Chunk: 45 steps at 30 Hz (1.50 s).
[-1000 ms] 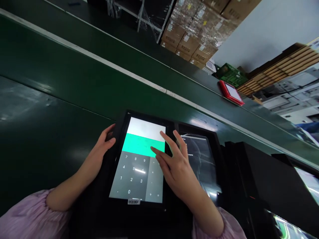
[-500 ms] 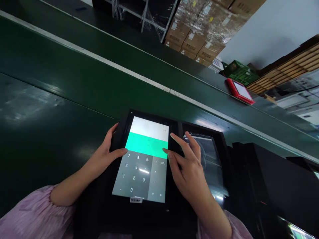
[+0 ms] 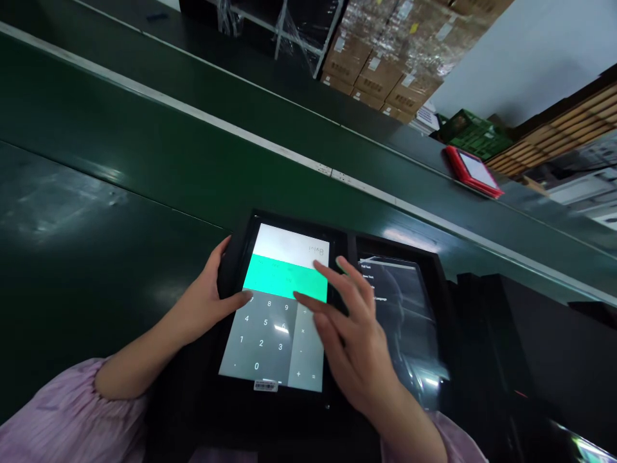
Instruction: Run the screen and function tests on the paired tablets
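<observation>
A tablet (image 3: 270,347) with a lit calculator screen lies in the left section of a black tray (image 3: 341,252). My left hand (image 3: 208,297) holds the tray's left side, its thumb reaching over onto the screen's edge near the 7 key. Over the right part of the screen is my right hand (image 3: 354,328), fingers spread and holding nothing. One fingertip is at the lower edge of the green band; whether it touches the glass I cannot tell. Small characters show in the white field above. A second tablet (image 3: 405,321), with a dark menu screen under glossy film, lies in the right section.
Black boxes or trays (image 3: 540,341) stand to the right. Across the green workbench (image 3: 159,148) runs a pale strip. A red-cased device (image 3: 475,172) lies beyond it. Farther back are film-wrapped cartons (image 3: 366,67), a green crate (image 3: 472,135) and a metal rack (image 3: 299,45).
My right hand has moved left over the screen. More characters now appear in the white field. Menu text on the second tablet has come into view. My left hand stays at the tray's side.
</observation>
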Each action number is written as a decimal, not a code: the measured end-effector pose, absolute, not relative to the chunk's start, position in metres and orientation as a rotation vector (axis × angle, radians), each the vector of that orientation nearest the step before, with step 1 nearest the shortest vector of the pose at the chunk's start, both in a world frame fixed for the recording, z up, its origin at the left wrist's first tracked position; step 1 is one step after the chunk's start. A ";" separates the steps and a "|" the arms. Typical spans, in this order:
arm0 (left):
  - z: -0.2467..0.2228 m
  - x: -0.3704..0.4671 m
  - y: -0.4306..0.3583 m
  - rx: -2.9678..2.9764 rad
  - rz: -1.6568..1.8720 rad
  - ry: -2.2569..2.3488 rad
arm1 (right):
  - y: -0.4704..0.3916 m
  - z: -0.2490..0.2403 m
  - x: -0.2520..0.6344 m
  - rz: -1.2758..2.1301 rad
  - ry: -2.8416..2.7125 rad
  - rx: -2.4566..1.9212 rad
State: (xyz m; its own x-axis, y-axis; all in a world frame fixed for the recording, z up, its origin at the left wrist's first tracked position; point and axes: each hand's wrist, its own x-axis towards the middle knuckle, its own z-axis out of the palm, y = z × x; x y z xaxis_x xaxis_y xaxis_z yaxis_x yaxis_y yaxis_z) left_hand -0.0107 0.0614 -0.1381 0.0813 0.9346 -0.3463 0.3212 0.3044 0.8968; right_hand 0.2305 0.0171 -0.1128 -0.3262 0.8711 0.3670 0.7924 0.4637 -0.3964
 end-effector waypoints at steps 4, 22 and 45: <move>-0.136 -0.009 0.060 1.164 0.724 1.445 | 0.020 -0.116 0.247 0.089 -2.015 -1.518; -0.134 -0.009 0.059 0.920 0.831 1.409 | 0.018 -0.125 0.240 0.072 -2.129 -1.600; -0.142 -0.013 0.082 0.917 0.986 1.336 | 0.007 -0.143 0.325 -0.014 -1.714 -1.853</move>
